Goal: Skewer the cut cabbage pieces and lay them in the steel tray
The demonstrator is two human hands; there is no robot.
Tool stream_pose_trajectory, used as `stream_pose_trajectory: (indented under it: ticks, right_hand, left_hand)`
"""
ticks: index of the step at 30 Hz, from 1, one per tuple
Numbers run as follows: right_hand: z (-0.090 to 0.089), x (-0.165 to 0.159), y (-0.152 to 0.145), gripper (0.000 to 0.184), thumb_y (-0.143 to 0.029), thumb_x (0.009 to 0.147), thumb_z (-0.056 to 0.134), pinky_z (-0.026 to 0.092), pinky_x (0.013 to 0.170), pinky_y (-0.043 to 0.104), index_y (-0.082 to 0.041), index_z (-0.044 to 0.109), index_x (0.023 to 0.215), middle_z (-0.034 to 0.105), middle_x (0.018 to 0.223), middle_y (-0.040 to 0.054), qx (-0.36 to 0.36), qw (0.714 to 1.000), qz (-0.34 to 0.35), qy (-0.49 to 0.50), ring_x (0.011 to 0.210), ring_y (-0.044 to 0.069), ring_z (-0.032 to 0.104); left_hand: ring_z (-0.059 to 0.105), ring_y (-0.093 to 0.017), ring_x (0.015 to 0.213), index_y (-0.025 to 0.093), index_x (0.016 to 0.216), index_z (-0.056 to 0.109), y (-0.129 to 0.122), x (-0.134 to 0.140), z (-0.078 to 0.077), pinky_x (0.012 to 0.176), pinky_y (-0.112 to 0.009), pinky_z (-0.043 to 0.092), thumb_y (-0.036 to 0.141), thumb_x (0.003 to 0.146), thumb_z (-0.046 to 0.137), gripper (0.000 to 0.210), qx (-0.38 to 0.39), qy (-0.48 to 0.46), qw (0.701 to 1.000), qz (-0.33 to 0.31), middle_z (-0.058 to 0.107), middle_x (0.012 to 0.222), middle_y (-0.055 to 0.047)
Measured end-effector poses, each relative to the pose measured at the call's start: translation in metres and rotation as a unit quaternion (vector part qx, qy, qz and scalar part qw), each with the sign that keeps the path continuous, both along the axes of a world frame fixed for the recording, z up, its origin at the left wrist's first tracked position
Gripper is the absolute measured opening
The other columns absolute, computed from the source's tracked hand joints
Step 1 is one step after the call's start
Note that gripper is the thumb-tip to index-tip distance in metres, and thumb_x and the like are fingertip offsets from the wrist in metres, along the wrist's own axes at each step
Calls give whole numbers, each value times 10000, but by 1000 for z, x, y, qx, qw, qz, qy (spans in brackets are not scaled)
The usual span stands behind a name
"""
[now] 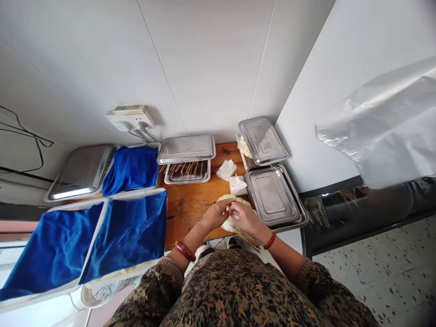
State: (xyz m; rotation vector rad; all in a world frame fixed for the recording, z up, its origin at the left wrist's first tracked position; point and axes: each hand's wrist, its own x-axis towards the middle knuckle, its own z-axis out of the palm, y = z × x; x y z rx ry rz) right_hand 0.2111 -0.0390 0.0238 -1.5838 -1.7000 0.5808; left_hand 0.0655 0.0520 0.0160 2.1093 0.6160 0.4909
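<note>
At six o'clock from the hands, nearest the camera, spreads a camouflage-patterned top point(238, 290), with a red-brown bangle point(185, 250) on the left wrist and a red bracelet point(270, 240) on the right. Toward five o'clock a bundle of thin sticks point(248, 238) juts from beneath the right hand point(245, 215), which partly hides it. The left hand point(215, 214) meets the right at the clock's centre, both with fingers bent and tips drawn close together; what is pinched there, and whether the right hand grips the sticks, I cannot tell. Under the hands, largely covered by them, sits a pale, rounded mass point(226, 225) at the front of the wooden worktop point(184, 204). Just beyond, at twelve o'clock, are two white stacks of paper, a nearer one point(237, 185) and a farther one point(226, 170). Between two and three o'clock lies a metal tray point(275, 195), and at nine two blue cloths point(126, 231) point(51, 243) cover trays side by side. Farther off, a tilted metal lid point(264, 141) half covers a white tray at one o'clock; between ten and eleven, more sticks point(187, 170) show under another lid point(186, 149), with a wall socket point(132, 118) farther out in that direction
</note>
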Motion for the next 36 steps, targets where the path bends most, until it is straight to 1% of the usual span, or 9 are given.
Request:
stream_pose_trajectory:
  ticks: [7,11,17,21,24,28,30,33,36]
  right_hand:
    - [-3,-2,10,150,-74,874,486,437,754,305,-199,566,897,604,905,69,46,989,-79,-118,823,204,549]
    - [-7,-4,10,74,-143,890,530,426,757,305,-209,563,879,590,889,56,62,983,-75,-155,842,209,538]
    - [-8,-3,11,48,-226,871,625,387,820,374,-209,610,829,590,882,82,72,974,-63,-206,896,257,520]
    - [-10,0,11,120,-203,912,574,390,754,334,-202,617,800,597,827,69,64,975,-49,-208,819,224,536]
    - [-9,5,8,157,-215,957,520,401,721,311,-200,624,840,614,836,61,57,979,-37,-194,798,206,554]
    - [-6,11,3,193,-254,990,475,415,724,302,-203,628,884,638,883,64,43,982,-23,-185,820,200,580]
    - [-5,13,0,228,-282,996,466,406,707,306,-204,625,852,634,864,65,30,981,-20,-189,799,202,576]
    - [-6,18,-6,274,-314,995,461,377,684,304,-207,613,794,618,825,62,6,980,-10,-197,765,199,558]
    - [-10,27,-14,270,-306,982,482,342,647,284,-202,597,761,606,777,43,-28,980,9,-194,730,180,546]
  left_hand:
    - [578,-146,661,176,1145,655,3,3,15,675,-255,465,189,790,546,372,-84,-28,993,75,649,697,0]
    - [536,-120,541,181,992,740,10,-6,19,528,-208,417,238,808,513,298,-166,-8,985,38,608,585,8]
    - [544,-111,390,161,944,750,24,-12,13,419,-189,385,205,741,578,270,-169,37,985,-13,567,487,36]
    - [582,-120,418,159,819,725,25,-10,10,459,-207,421,153,764,576,159,-111,65,992,-18,624,566,7]
    - [652,-157,668,172,830,696,21,-9,13,630,-253,477,120,810,552,154,-30,77,996,14,682,816,-53]
    - [593,-206,937,184,823,660,17,-9,23,810,-323,446,133,876,536,144,76,99,992,15,634,1102,-97]
    - [556,-218,935,181,829,646,17,-11,26,813,-346,425,150,902,528,142,187,134,973,-18,628,1057,-104]
    - [519,-227,863,174,840,636,20,-21,20,771,-361,399,191,934,496,169,339,189,920,-63,615,880,-97]
    - [512,-233,850,171,808,634,23,-38,2,766,-368,390,170,928,496,182,325,206,922,-49,607,826,-93]
